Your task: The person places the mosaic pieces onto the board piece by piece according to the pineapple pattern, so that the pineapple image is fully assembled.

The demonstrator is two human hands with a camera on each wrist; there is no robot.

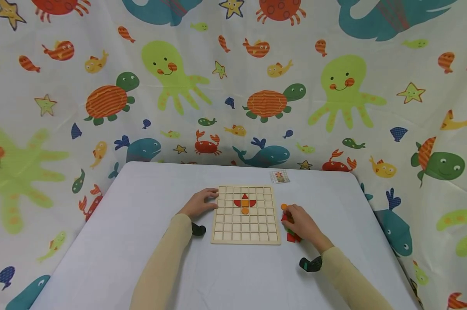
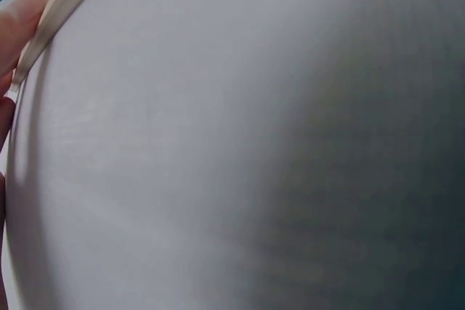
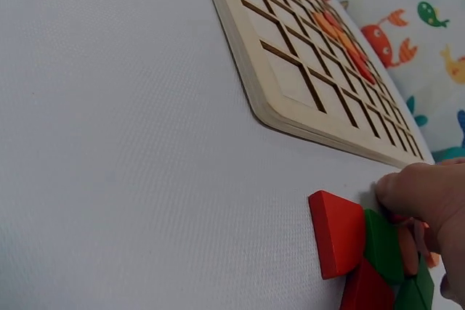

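A wooden grid board [image 1: 245,232] lies flat on the white table. In its upper middle sit several pieces: a red triangle [image 1: 245,196], an orange square [image 1: 245,203], red pieces [image 1: 237,203] on either side, and an orange disc [image 1: 245,211] below. My left hand [image 1: 199,203] touches the board's left edge with relaxed fingers, the thumb apart from the others. Right of the board, my right hand [image 1: 302,224] reaches down into a pile of loose red [image 3: 338,236], green [image 3: 383,246] and orange pieces. Its fingertips are among them; whether they pinch one is hidden.
A small picture card [image 1: 279,176] lies behind the board, near the table's [image 1: 171,172] far edge. An orange disc [image 1: 284,206] lies just beyond the right fingertips. Behind the table hangs a sea-animal cloth [image 1: 218,86]. Dark wrist devices [image 1: 310,264] hang under both sleeves.
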